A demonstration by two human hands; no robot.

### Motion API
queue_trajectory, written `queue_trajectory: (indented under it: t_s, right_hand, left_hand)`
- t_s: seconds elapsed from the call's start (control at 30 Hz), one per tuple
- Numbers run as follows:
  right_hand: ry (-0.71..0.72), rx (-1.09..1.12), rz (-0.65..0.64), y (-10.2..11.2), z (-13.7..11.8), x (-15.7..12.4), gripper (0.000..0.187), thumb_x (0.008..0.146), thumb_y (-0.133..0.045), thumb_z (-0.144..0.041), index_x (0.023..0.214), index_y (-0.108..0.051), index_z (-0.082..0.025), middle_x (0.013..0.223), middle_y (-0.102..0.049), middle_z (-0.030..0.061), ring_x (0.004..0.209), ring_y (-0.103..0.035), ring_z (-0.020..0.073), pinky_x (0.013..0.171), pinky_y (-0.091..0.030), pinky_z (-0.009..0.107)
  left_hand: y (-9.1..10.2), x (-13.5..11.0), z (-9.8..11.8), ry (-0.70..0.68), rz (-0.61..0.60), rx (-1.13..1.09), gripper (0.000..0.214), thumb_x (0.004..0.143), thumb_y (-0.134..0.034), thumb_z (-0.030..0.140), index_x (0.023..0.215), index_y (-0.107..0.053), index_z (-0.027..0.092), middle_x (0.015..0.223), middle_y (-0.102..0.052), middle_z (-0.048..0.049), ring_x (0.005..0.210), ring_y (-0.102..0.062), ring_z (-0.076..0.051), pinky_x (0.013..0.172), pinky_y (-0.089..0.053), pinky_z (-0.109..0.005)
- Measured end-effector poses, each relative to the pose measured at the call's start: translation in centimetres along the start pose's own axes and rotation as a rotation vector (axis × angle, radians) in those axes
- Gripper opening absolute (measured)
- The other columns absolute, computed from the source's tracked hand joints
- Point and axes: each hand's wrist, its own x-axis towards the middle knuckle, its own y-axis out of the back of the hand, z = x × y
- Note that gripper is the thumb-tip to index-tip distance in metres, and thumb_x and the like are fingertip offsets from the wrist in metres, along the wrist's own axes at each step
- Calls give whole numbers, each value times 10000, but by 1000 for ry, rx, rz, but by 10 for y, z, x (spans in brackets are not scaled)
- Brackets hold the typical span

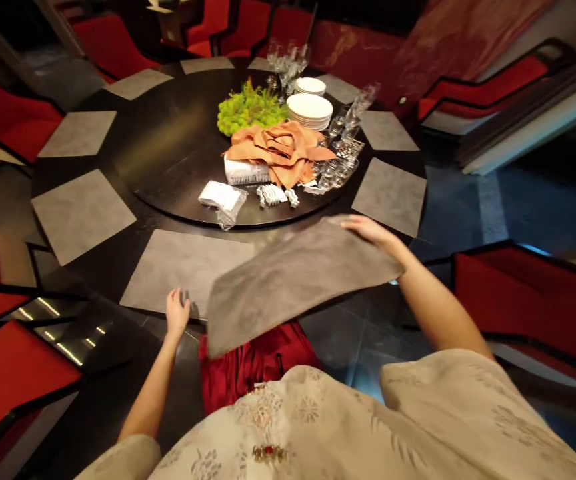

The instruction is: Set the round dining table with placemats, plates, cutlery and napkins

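In the head view my right hand (371, 230) grips the far edge of a grey placemat (298, 273), fingers on top. This mat is lifted and tilted in front of my body, its left corner hanging lowest. My left hand (177, 310) is at the near edge of another grey placemat (183, 263) lying flat on the black round table (93, 267). Its fingers are slightly bent and apart, with nothing held in them. The raised mat overlaps the right part of the flat one.
On the turntable (168, 147) stand orange napkins (283, 147), white plates (310, 108), glasses (338, 167), green decoration (251, 110), white holders (271, 195) and a plastic-wrapped white pack (222, 199). More grey placemats (83, 213) ring the table. Red chairs (13, 380) surround it.
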Motion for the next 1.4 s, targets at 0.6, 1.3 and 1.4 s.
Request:
queue_trajectory:
  t_s: [0.6,1.3,1.4]
  right_hand:
    - [-112,-332,201,139,260,115,173,672,-539,-312,719,-602,-158,743,-635,20,746,-568,171,734,-437,274]
    - [-104,-924,31,161,236,179,431,702,-604,-273,1103,-514,-144,1036,-594,128,952,-579,223,798,-442,293]
    - [-35,-1049,-29,174,245,157,572,681,-646,-316,1176,-461,-98,1139,-514,182,1035,-540,268,843,-431,325]
  left_hand:
    - [-195,-109,258,27,-205,45,837,755,-545,470,1411,-149,132,1452,-206,-200,1316,-246,-319,1013,-304,-485]
    - [-214,-111,269,-160,-294,109,824,646,-700,245,1359,-297,160,1443,-174,-207,1307,-235,-359,998,-327,-509]
    - [-214,-119,266,-101,-235,105,804,695,-652,253,1378,-238,160,1397,-249,-196,1269,-304,-339,986,-349,-490]
